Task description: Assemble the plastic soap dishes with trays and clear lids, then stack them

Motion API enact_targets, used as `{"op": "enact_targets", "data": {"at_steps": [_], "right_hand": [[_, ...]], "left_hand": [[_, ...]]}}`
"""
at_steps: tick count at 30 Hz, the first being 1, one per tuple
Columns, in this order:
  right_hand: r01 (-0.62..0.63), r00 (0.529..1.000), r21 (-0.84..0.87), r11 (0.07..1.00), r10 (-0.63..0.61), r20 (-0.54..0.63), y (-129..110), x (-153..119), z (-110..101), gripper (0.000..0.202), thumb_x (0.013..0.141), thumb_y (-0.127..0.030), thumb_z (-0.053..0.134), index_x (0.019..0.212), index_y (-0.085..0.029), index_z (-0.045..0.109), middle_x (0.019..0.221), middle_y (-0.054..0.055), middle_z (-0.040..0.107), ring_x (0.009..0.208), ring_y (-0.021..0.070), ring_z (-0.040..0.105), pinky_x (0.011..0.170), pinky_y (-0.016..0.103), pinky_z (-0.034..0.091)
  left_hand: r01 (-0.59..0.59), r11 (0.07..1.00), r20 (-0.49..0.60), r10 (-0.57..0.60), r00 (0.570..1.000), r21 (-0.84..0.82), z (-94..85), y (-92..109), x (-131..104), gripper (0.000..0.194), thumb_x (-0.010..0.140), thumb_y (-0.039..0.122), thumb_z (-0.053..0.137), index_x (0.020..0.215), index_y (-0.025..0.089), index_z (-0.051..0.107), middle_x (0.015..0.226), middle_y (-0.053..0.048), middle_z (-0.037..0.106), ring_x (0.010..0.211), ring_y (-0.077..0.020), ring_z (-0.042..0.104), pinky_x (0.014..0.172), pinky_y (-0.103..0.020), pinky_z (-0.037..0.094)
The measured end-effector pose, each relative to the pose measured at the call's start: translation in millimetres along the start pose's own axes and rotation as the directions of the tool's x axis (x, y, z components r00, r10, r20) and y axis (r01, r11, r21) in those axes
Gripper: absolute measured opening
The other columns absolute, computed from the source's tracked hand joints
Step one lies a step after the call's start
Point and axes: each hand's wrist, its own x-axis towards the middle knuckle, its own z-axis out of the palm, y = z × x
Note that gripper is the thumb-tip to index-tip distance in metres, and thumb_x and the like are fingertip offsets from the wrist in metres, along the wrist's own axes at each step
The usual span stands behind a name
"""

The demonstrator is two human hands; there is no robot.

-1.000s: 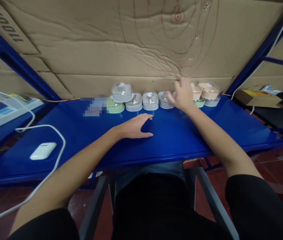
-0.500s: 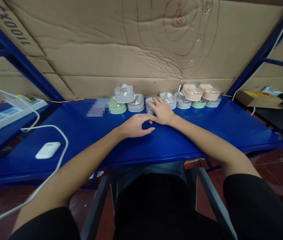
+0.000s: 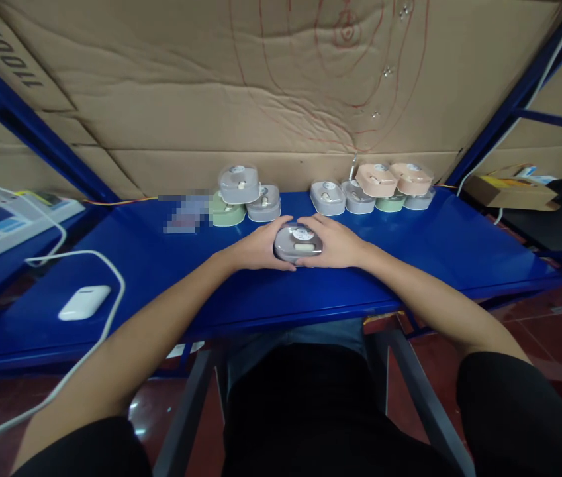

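Between my two hands is a grey rounded box with a clear lid point(image 3: 298, 242), a round white label and a pale handle on its top. My left hand point(image 3: 261, 246) curves round its left side, and my right hand point(image 3: 339, 244) grips its right side. Both thumbs are at its near edge. Behind it, a grey box point(image 3: 327, 198) stands to the right and another grey box point(image 3: 263, 204) to the left. A further grey box point(image 3: 239, 184) rests on top, partly over a green box point(image 3: 228, 211).
Peach boxes point(image 3: 376, 180) sit on grey and green ones at the back right. On the blue table point(image 3: 161, 291) lie a white earbud case point(image 3: 85, 303) and a white cable point(image 3: 120, 291). A power strip point(image 3: 22, 225) is at far left; cardboard point(image 3: 171, 119) walls the back.
The grey box has come out of the row towards me. My right hand has moved nearer with it, and my left hand has closed on its other side.
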Motion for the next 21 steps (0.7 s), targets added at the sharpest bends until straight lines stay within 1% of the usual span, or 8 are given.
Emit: {"op": "enact_targets", "data": {"at_steps": [4,8,10,13,15,17,19,21], "right_hand": [[0.023,0.999,0.079,0.997,-0.02,-0.045,6,2,-8,0.097,0.086,-0.072,0.088,0.161,-0.019,0.058,0.15,0.022,0.069,0.136,0.043,0.07,0.118,0.061,0.058],[-0.004,0.994,0.054,0.999,0.01,-0.108,24,-1,-37,0.095,0.089,-0.079,0.084,0.161,-0.023,0.059,0.157,0.021,0.069,0.14,0.0459,0.068,0.119,0.066,0.055],[-0.085,0.995,-0.008,0.996,0.084,-0.058,35,-5,-53,0.096,0.088,-0.082,0.083,0.159,-0.021,0.062,0.151,0.023,0.073,0.133,0.0481,0.072,0.113,0.067,0.058],[-0.179,0.975,-0.101,0.979,0.19,0.112,50,-12,-64,0.09,0.088,-0.084,0.081,0.149,-0.019,0.069,0.139,0.023,0.077,0.122,0.0483,0.076,0.105,0.065,0.062],[-0.205,0.955,-0.153,0.967,0.232,0.187,57,-14,-63,0.089,0.086,-0.082,0.084,0.147,-0.019,0.071,0.136,0.023,0.077,0.123,0.0487,0.076,0.103,0.064,0.064],[-0.202,0.947,-0.192,0.96,0.241,0.21,61,-13,-56,0.096,0.079,-0.08,0.092,0.15,-0.018,0.069,0.138,0.024,0.076,0.127,0.0509,0.074,0.104,0.066,0.064],[-0.161,0.963,-0.19,0.968,0.197,0.186,60,-11,-48,0.106,0.076,-0.082,0.094,0.155,-0.017,0.066,0.145,0.025,0.073,0.134,0.0528,0.071,0.109,0.069,0.062],[-0.092,0.986,-0.145,0.985,0.111,0.124,53,-7,-38,0.115,0.077,-0.088,0.089,0.161,-0.015,0.062,0.155,0.027,0.067,0.144,0.0531,0.066,0.118,0.071,0.057]], "left_hand": [[-0.037,0.998,-0.033,0.036,0.999,-0.044,1.5,-7,2,0.133,0.066,0.07,0.102,0.174,0.024,0.038,0.167,-0.025,0.062,0.153,-0.0503,0.063,0.125,-0.066,0.053],[0.011,0.999,-0.03,-0.01,1.0,0.038,-13.0,-8,1,0.122,0.066,0.069,0.101,0.167,0.024,0.049,0.163,-0.023,0.066,0.148,-0.0505,0.066,0.124,-0.066,0.054],[0.033,0.995,0.021,-0.035,0.999,0.096,-24.7,-10,-1,0.107,0.069,0.067,0.099,0.159,0.023,0.059,0.158,-0.02,0.071,0.142,-0.0492,0.07,0.122,-0.064,0.055],[0.05,0.99,0.064,-0.059,0.996,0.135,-40.0,-14,-4,0.097,0.071,0.065,0.097,0.152,0.023,0.064,0.152,-0.017,0.075,0.137,-0.0462,0.073,0.117,-0.059,0.058],[0.053,0.987,0.073,-0.064,0.995,0.152,-45.7,-16,-5,0.097,0.071,0.063,0.097,0.152,0.023,0.064,0.151,-0.017,0.076,0.136,-0.0451,0.073,0.115,-0.056,0.059],[0.049,0.984,0.074,-0.063,0.995,0.169,-47.6,-16,-6,0.097,0.071,0.061,0.097,0.154,0.023,0.063,0.152,-0.017,0.075,0.137,-0.0448,0.073,0.116,-0.056,0.058],[0.054,0.981,0.079,-0.07,0.994,0.185,-46.6,-12,-6,0.099,0.071,0.061,0.096,0.156,0.022,0.062,0.156,-0.018,0.073,0.141,-0.0457,0.07,0.12,-0.057,0.056],[0.06,0.981,0.088,-0.078,0.993,0.185,-42.6,-6,-6,0.102,0.072,0.062,0.095,0.159,0.022,0.059,0.162,-0.018,0.069,0.148,-0.0469,0.066,0.125,-0.058,0.053]]}}
